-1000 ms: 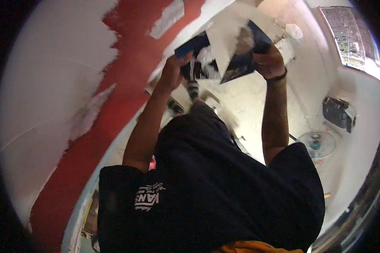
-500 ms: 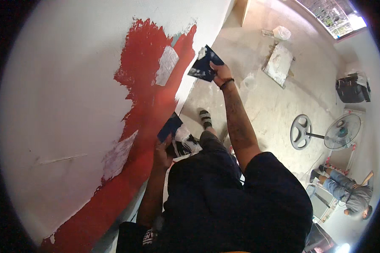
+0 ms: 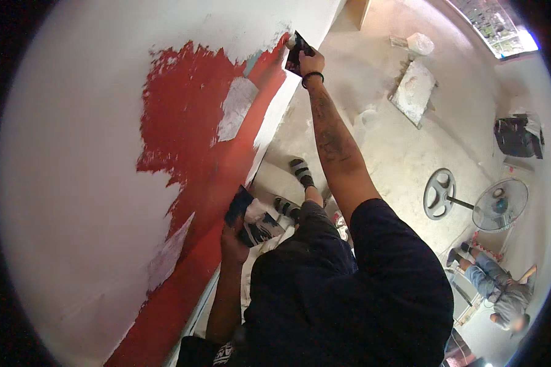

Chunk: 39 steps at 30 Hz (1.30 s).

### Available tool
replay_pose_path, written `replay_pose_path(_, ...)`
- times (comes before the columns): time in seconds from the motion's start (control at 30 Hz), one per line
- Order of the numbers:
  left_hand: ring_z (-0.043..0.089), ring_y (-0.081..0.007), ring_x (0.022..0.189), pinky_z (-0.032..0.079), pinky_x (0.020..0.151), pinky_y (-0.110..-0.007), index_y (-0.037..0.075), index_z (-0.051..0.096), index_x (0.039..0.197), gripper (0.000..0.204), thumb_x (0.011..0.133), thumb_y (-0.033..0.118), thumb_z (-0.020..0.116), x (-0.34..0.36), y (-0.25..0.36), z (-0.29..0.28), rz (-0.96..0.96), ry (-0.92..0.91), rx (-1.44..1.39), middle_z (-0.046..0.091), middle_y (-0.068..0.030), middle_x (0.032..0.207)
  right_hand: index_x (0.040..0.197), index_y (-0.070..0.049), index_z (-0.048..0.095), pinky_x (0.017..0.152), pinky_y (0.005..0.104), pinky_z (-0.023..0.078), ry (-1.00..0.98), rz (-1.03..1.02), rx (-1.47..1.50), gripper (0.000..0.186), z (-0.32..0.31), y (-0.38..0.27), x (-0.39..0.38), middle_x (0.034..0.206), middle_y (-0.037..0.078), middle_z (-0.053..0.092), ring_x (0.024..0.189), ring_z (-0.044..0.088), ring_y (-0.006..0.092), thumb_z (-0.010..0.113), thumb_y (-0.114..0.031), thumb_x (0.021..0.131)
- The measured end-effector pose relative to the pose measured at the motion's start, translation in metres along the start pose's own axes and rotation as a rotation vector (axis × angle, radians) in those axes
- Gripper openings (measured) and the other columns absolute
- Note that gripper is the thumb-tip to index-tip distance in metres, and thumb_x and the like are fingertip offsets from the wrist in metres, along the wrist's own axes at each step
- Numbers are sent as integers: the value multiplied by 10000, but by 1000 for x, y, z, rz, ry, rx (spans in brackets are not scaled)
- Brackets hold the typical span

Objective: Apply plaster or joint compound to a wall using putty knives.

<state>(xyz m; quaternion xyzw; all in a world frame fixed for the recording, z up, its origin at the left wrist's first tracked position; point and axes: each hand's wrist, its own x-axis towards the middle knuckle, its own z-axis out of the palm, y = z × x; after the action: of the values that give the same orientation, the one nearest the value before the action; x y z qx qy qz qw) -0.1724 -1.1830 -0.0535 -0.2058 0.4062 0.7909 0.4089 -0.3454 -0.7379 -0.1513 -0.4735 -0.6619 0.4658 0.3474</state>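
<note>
My right hand (image 3: 312, 63) grips a dark, flat putty scraper (image 3: 297, 54) with some putty on it. Its blade is at the wall's corner edge, beside the upper end of the red area (image 3: 183, 110); whether it touches is hard to tell. Lower down, my left hand (image 3: 233, 244) is closed on a second dark putty scraper (image 3: 255, 223), loaded with white putty and close to the red lower wall. Pale patches (image 3: 237, 107) lie over the red, and the white wall (image 3: 73, 153) surrounds it.
On the floor lies a white-smeared board (image 3: 414, 92), with a whitish lump (image 3: 420, 43) beyond it. A standing fan (image 3: 499, 205) is at the right, below a black bag (image 3: 519, 136). Another person (image 3: 505, 290) is at the lower right. My feet (image 3: 301, 172) are near the wall.
My right hand has moved up and slightly left, bringing its scraper from in front of the floor to the wall's edge. The left hand has shifted slightly down, still holding its scraper.
</note>
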Motion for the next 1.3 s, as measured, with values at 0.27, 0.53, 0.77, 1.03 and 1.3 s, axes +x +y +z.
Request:
replay_pose_path(0.27, 494, -223, 1110, 429, 932, -399, 55, 425, 1245, 334, 945, 200, 411, 10, -14, -12, -3, 147, -28, 503, -91, 1208, 946, -51, 641, 766, 346, 479, 153, -144, 117, 281, 33, -22, -35, 907, 135, 638, 851, 620, 281, 528, 23, 700)
replay_pose_path(0.53, 484, -221, 1126, 405, 949, -394, 39, 428, 1241, 348, 935, 204, 424, 10, -20, -10, -23, 193, -64, 498, -97, 1219, 946, -4, 562, 680, 361, 478, 262, -427, 84, 289, 37, -32, -98, 854, 137, 556, 783, 574, 310, 484, 97, 687)
replay_pose_path(0.77, 505, -207, 1091, 421, 916, -371, 43, 436, 1241, 355, 918, 188, 463, 31, -16, 1, 25, 66, 57, 512, -78, 1198, 936, 4, 609, 714, 278, 475, -264, 4, 491, 271, -21, -20, -119, 826, 50, 643, 753, 590, 135, 568, 38, 671)
replay_pose_path(1.03, 516, -205, 1066, 422, 917, -372, 49, 452, 1228, 356, 903, 189, 494, 51, -17, 27, 41, 135, 89, 529, -75, 1177, 922, 6, 598, 661, 326, 477, 36, -88, 223, 276, -7, 22, 10, 787, 110, 630, 704, 598, 219, 545, 38, 653)
replay_pose_path(1.3, 521, -245, 1064, 410, 932, -394, 17, 427, 1240, 383, 919, 225, 453, 45, -13, 60, -1, 66, -74, 528, -141, 1170, 966, 31, 510, 816, 424, 386, 85, -296, 44, 275, 50, -1, -60, 938, 199, 502, 940, 464, 385, 423, 66, 707)
